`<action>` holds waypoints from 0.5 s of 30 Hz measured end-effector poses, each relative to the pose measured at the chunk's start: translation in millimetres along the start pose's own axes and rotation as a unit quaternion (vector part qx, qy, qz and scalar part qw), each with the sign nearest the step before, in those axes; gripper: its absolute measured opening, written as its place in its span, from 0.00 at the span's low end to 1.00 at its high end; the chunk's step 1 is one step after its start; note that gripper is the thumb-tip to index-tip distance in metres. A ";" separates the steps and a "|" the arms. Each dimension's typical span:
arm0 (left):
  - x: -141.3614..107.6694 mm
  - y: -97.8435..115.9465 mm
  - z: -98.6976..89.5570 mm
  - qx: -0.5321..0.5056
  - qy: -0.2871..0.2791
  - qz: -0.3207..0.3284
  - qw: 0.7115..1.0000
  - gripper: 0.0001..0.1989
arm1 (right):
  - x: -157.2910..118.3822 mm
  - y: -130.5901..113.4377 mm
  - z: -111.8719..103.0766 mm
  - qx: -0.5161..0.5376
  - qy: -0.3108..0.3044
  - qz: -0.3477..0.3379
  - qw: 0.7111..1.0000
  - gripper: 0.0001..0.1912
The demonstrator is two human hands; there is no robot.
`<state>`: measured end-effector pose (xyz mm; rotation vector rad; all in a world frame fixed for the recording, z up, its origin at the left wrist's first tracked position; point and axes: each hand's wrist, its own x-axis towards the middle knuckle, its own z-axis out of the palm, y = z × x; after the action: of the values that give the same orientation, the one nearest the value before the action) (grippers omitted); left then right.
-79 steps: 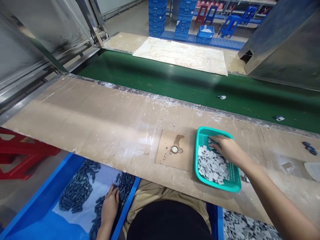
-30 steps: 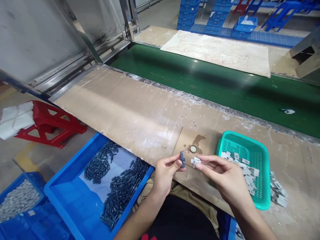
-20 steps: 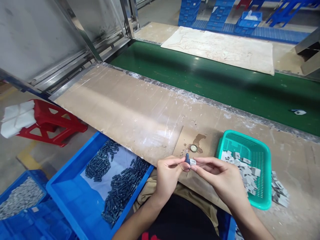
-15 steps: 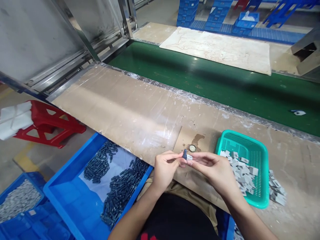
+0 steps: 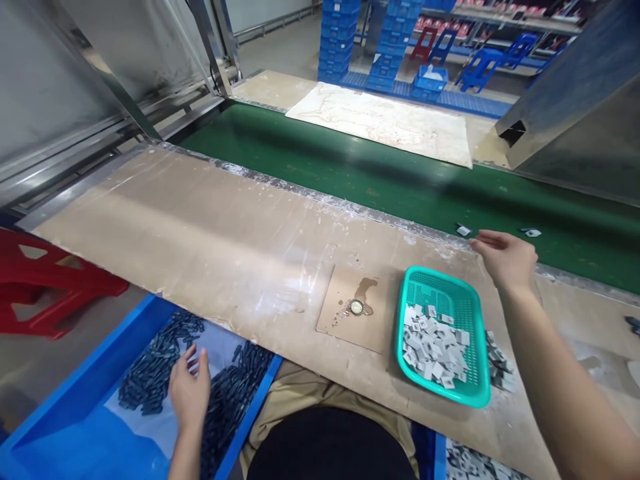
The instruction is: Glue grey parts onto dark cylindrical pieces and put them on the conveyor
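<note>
Along the far edge of the table [image 5: 225,247] I see the green belt [image 5: 350,160]. Below the near edge, the blue bin [image 5: 65,393] has dark parts [image 5: 145,380] under the left hand [image 5: 190,390], its grip half open, seemingly empty. White pieces [image 5: 435,347] fill the teal basket [image 5: 443,395]. The right hand's [image 5: 507,260] grip, hard to judge, is just beside a two-tone piece [image 5: 464,230] on the belt.

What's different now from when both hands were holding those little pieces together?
The right hand moved forward to the green belt and let go; a joined piece lies by its fingertips. The left hand let go and moved left, over the dark pieces in the blue bin. The green basket stayed put.
</note>
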<state>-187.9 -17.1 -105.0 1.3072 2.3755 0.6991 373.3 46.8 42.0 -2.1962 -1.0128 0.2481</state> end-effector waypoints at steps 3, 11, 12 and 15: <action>-5.4 -45.4 26.1 0.095 -0.083 0.014 0.992 0.34 | -39.0 5.7 -2.5 -0.023 -0.079 -0.015 0.997 0.11; -36.8 -69.7 48.1 0.168 -0.251 0.108 0.947 0.26 | -101.0 15.5 26.5 -0.269 -0.217 -0.127 0.930 0.13; -37.3 -69.1 43.9 0.168 -0.253 0.119 0.945 0.25 | -99.6 15.9 28.1 -0.269 -0.220 -0.131 0.928 0.15; -37.2 -63.9 31.8 0.165 -0.239 0.129 0.948 0.22 | -93.9 12.8 22.7 -0.263 -0.212 -0.128 0.932 0.19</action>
<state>-196.2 -69.8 -165.3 1.7150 1.9925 0.0199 307.5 -15.7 6.5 -2.4997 -1.7600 0.3750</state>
